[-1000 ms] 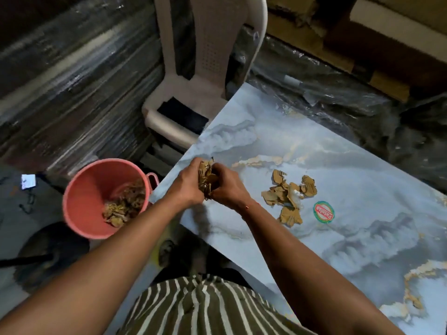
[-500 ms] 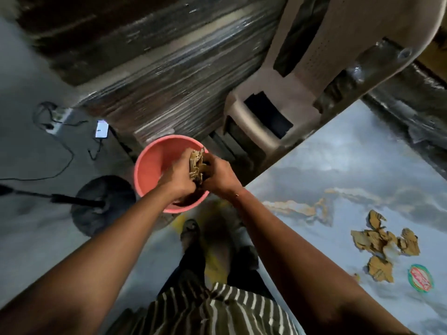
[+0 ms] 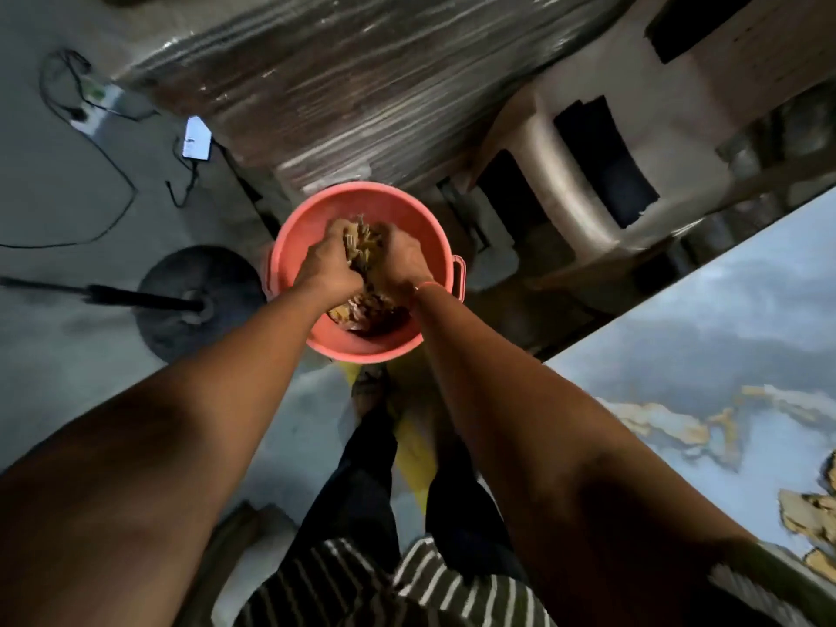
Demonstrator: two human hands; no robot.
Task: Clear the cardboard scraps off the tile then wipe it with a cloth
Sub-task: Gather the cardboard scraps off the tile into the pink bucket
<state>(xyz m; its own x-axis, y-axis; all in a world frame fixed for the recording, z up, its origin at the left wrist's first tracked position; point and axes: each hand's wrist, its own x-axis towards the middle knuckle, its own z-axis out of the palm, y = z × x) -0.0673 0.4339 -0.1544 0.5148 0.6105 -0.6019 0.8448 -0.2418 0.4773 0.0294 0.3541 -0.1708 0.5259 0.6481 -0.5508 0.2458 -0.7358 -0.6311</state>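
While more scraps (image 3: 809,513) are lying on the tile (image 3: 724,355), the left hand (image 3: 323,260) and right hand (image 3: 402,262) are gripping a cardboard bundle (image 3: 359,242) together over the pink bucket (image 3: 434,233).

Two hands: the left hand (image 3: 326,261) and the right hand (image 3: 402,261), both reaching into one bucket (image 3: 289,246). Between them they grip one bunch of cardboard scraps (image 3: 360,246); the single pieces in it are too blurred to count. A second heap of scraps (image 3: 357,312) lies in the bottom of the bucket. One marbled tile (image 3: 724,355) shows at the right, with one cluster of scraps (image 3: 809,518) near its edge, cut off by the frame. One plastic chair (image 3: 633,151), one phone (image 3: 197,143) on the floor, one round stand base (image 3: 181,328).
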